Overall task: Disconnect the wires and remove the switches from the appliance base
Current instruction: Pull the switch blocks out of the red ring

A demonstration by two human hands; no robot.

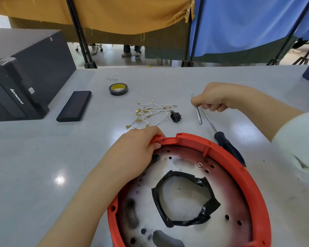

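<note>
The round appliance base (pixel 239 168) has an orange plastic rim and a perforated metal plate with a black-taped hole in its middle. It lies near the table's front edge. My left hand (pixel 137 150) grips the rim at its far left, fingers curled over the edge. Beyond the base lies a loose pile of white wires (pixel 150 113) with brass terminals, and a black socket switch (pixel 175 117) rests beside them. My right hand (pixel 212 98) is curled around thin metal tweezers (pixel 198 114) whose tips touch the table.
A black-handled screwdriver (pixel 227 145) lies right of the base, its shaft reaching toward my right hand. A roll of black tape (pixel 118 89), a flat black block (pixel 74 106) and a black computer case (pixel 21 81) stand at the left. Curtains hang behind the table.
</note>
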